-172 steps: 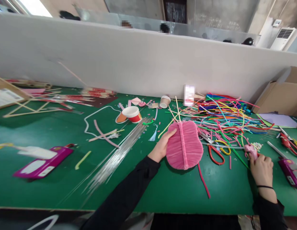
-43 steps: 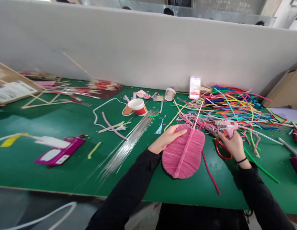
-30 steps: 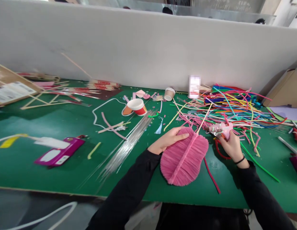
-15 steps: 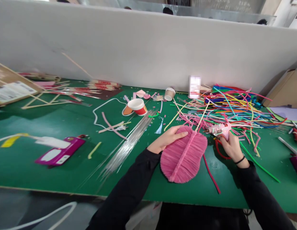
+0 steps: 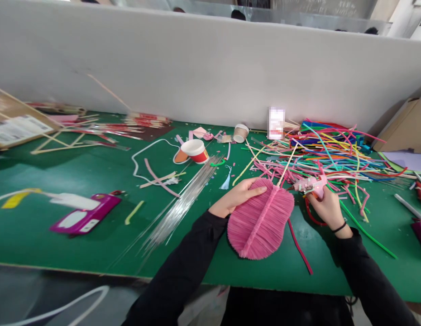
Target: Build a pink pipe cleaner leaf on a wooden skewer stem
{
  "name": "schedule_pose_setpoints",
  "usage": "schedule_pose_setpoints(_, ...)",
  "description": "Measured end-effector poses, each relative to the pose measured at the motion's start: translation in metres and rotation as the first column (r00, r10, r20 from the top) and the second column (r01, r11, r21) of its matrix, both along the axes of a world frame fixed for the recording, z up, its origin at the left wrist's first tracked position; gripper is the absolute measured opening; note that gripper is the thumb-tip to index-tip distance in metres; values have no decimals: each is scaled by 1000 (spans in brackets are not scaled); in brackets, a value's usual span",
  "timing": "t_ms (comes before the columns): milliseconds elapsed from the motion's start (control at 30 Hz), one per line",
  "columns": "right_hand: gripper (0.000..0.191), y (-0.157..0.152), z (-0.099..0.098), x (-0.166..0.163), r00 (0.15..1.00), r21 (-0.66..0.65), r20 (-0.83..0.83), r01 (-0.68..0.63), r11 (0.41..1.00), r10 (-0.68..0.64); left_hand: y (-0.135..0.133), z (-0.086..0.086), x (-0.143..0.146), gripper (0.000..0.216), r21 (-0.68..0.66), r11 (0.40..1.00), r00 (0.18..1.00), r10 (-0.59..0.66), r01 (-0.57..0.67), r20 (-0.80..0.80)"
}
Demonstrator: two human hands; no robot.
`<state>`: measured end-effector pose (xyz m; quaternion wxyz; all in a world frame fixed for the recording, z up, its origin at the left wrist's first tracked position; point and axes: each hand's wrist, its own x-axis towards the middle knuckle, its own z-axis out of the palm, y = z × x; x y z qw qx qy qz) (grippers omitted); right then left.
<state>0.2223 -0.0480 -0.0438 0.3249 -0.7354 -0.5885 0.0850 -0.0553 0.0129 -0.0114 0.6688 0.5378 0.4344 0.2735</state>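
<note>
My left hand [image 5: 242, 195] grips a pink leaf made of pipe cleaners [image 5: 261, 222] by its upper left edge, thumb on top. A ridge runs down the leaf's middle, and a thin wooden stick [image 5: 288, 164] extends from its upper end. In my right hand [image 5: 327, 210] is a pink hot glue gun [image 5: 310, 184], its nozzle pointing left at the base of the stick, close to the leaf's top edge. Whether the nozzle touches is too small to tell. A dark pink pipe cleaner [image 5: 299, 246] lies beside the leaf.
A heap of coloured pipe cleaners [image 5: 339, 154] spreads behind my right hand. Metal wires [image 5: 186, 199] lie left of the leaf, near a paper cup [image 5: 196, 151]. Further left is a purple device [image 5: 91, 219] with a white cable. A grey partition [image 5: 197, 68] stands behind the table.
The glue gun has tilted slightly and shifted a little in my right hand, its nozzle staying near the stick. My left hand and the leaf have hardly moved.
</note>
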Motion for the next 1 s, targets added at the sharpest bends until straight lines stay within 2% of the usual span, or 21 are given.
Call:
schedule_pose_setpoints(633, 34, -1, 0, 2, 991, -10, -95, -97, 995, 96, -1, 3, 0, 54, -24, 999, 1000, 23, -23, 1)
schedule_pose_setpoints(800, 33, 1, -2, 3, 991, -17, -72, -112, 994, 111, -1, 3, 1, 54, -22, 999, 1000, 28, -28, -1)
schedule_pose_setpoints(1000, 38, 1, -3, 1, 998, -11, -11, -68, 998, 68, 0, 2, 0, 58, -30, 999, 1000, 12, -12, 12)
